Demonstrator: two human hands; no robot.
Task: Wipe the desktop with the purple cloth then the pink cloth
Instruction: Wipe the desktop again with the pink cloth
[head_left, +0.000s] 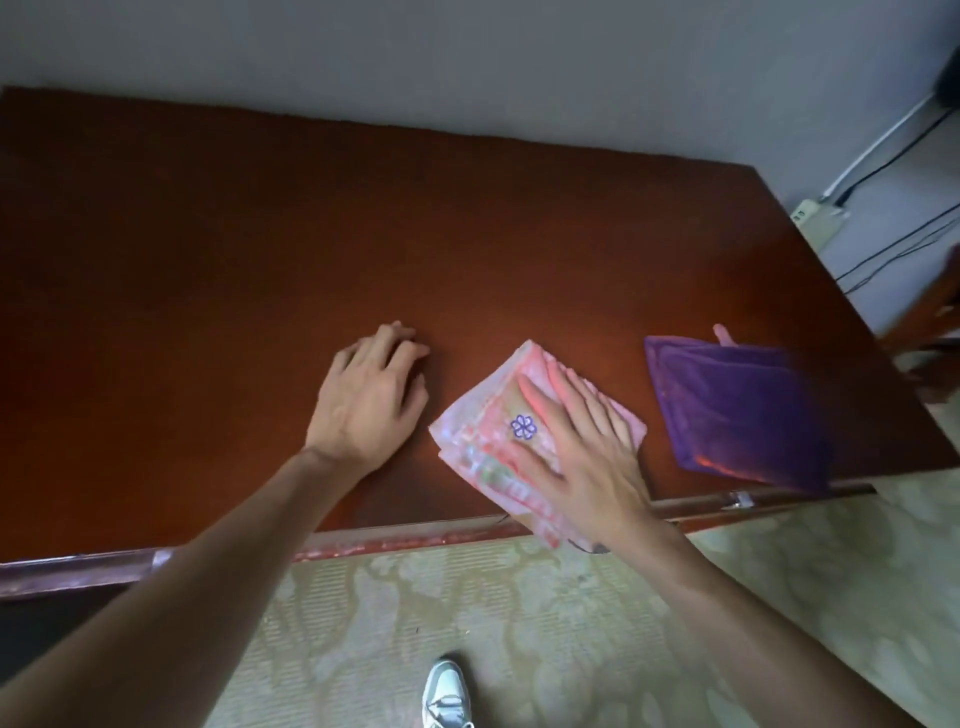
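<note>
Hands apart: right hand (576, 462) flat on pink cloth (483, 452); left hand (371, 395) flat on desktop (260, 260).

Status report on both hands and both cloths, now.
Right hand flat on pink cloth, near desk's front edge. Left hand resting on bare desktop. Purple cloth lying aside, right. Nothing in the way.

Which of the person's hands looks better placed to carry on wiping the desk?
The right hand: its straight fingers already press the folded pink patterned cloth flat on the reddish-brown wooden desktop. The left hand rests on bare wood, holding nothing.
</note>
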